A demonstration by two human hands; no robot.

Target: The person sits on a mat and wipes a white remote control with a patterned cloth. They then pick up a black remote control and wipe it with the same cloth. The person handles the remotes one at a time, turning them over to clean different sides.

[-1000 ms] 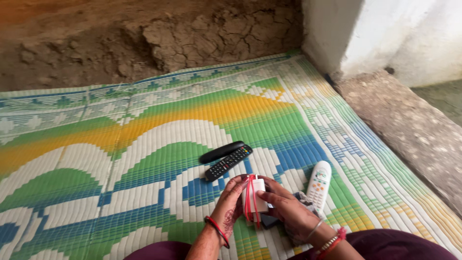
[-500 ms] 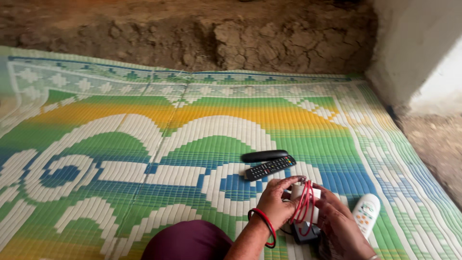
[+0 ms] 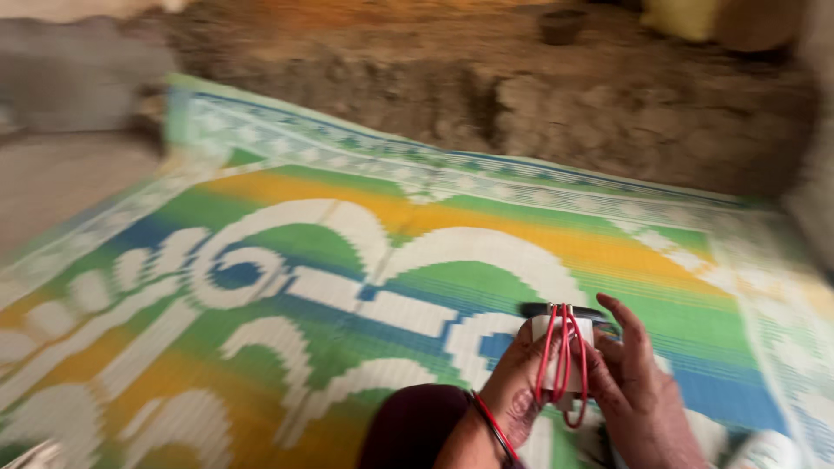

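Note:
My left hand [image 3: 519,378] grips a small white box-shaped device [image 3: 561,340] wrapped with loops of red wire [image 3: 565,365]. My right hand [image 3: 638,382] is pressed against the device's right side, fingers partly spread, touching the red wire. Both hands are at the lower right of the blurred head view, above my knee in dark maroon cloth [image 3: 417,430]. A black remote [image 3: 565,310] shows only as a dark strip just behind the device.
A woven plastic mat [image 3: 347,260] in green, yellow, blue and white covers the ground. Cracked bare earth [image 3: 565,104] runs behind its far edge. A white remote's end [image 3: 769,450] shows at the bottom right corner. A dark pot [image 3: 560,26] stands far back.
The view has swung left and blurred. The hands with the white device have lifted slightly; the black remotes are now mostly hidden behind it and the white remote has slipped to the frame's corner.

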